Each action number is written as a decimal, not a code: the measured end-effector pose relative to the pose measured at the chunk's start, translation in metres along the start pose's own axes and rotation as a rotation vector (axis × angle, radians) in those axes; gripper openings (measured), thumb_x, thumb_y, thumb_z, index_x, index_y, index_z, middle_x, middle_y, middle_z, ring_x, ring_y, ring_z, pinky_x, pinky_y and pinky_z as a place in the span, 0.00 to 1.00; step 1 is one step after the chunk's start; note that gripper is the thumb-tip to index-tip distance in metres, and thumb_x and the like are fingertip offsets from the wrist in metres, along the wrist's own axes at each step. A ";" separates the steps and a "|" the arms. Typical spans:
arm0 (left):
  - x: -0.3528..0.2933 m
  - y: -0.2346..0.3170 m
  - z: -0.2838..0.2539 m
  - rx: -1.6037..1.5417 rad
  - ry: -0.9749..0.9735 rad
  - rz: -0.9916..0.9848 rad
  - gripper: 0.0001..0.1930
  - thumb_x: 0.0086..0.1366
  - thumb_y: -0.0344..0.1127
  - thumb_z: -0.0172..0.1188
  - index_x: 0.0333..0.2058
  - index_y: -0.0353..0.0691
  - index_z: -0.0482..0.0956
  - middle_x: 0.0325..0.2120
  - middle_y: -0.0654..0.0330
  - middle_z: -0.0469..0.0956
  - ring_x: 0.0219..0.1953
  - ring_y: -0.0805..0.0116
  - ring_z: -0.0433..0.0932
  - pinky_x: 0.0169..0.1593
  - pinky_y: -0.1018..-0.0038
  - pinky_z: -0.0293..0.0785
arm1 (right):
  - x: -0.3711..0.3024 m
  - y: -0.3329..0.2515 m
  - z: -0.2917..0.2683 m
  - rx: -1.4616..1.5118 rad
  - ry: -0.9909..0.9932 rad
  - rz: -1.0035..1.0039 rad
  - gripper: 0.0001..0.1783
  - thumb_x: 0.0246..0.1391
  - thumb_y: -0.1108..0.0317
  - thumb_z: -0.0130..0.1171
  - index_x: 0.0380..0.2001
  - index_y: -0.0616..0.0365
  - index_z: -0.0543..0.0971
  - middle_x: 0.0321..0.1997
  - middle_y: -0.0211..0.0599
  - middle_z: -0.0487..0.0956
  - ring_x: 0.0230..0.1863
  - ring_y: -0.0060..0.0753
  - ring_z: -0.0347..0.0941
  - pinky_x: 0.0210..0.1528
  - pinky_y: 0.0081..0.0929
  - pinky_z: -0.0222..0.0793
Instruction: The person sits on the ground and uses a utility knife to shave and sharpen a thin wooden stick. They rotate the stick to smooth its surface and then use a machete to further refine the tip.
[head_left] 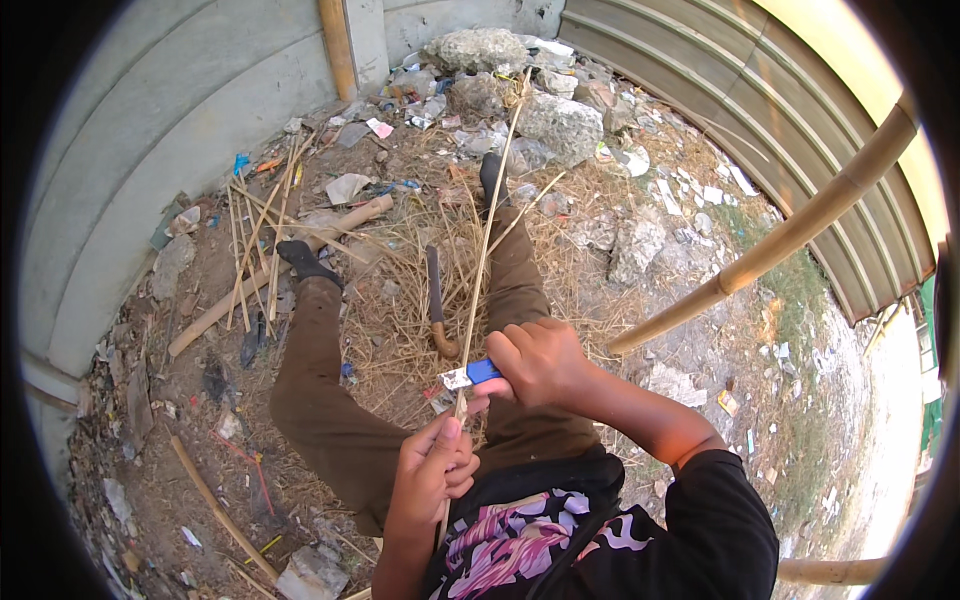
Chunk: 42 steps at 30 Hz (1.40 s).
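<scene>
A long thin bamboo strip point(487, 240) runs from my lap up between my legs toward the rubble. Its near part is pinched between the thumb and fingers of my left hand point(430, 470). My right hand point(535, 362) is wrapped round a blue-handled utility knife point(484, 371), whose wide blade point(455, 379) lies against the strip just above my left hand. Pale shaved fibre shows on the strip below the blade. On the ground between my legs lies a machete point(434, 290) with a dark blade and a curved wooden handle.
Several split bamboo strips point(240, 250) lie across a bamboo pole point(205, 328) by my left foot. A thick bamboo pole point(765, 250) slants up at the right. Concrete chunks point(560, 128) and litter lie at the back, before a grey wall point(200, 90) and a corrugated metal fence point(720, 75).
</scene>
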<state>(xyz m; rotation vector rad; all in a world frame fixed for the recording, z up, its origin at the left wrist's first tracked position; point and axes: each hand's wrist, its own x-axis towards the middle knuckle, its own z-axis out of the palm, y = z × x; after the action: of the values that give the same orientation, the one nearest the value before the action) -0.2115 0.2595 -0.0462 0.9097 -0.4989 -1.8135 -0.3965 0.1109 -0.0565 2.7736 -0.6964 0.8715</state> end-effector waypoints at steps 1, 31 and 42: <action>0.001 0.000 -0.001 -0.018 0.001 -0.006 0.25 0.80 0.46 0.47 0.65 0.32 0.67 0.20 0.73 0.55 0.17 0.86 0.50 0.18 0.85 0.45 | 0.001 0.000 0.001 -0.019 -0.007 0.008 0.31 0.61 0.36 0.52 0.23 0.53 0.66 0.17 0.31 0.64 0.16 0.36 0.68 0.19 0.33 0.64; -0.012 -0.037 0.016 0.491 0.201 0.093 0.23 0.75 0.37 0.58 0.64 0.32 0.72 0.24 0.76 0.66 0.26 0.87 0.60 0.28 0.86 0.56 | -0.029 0.085 -0.030 0.038 -0.243 0.568 0.25 0.69 0.44 0.49 0.31 0.56 0.72 0.13 0.42 0.72 0.17 0.54 0.74 0.20 0.47 0.67; -0.025 -0.035 0.021 0.515 0.150 0.103 0.23 0.75 0.36 0.59 0.64 0.32 0.72 0.24 0.75 0.67 0.26 0.87 0.60 0.28 0.85 0.58 | -0.023 0.095 -0.050 -0.030 -0.167 0.725 0.26 0.72 0.45 0.42 0.34 0.57 0.72 0.16 0.43 0.75 0.20 0.58 0.76 0.22 0.47 0.68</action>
<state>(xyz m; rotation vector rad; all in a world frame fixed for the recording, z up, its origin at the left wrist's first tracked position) -0.2434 0.2951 -0.0478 1.3285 -0.9224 -1.5313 -0.4830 0.0497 -0.0280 2.5822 -1.7842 0.7037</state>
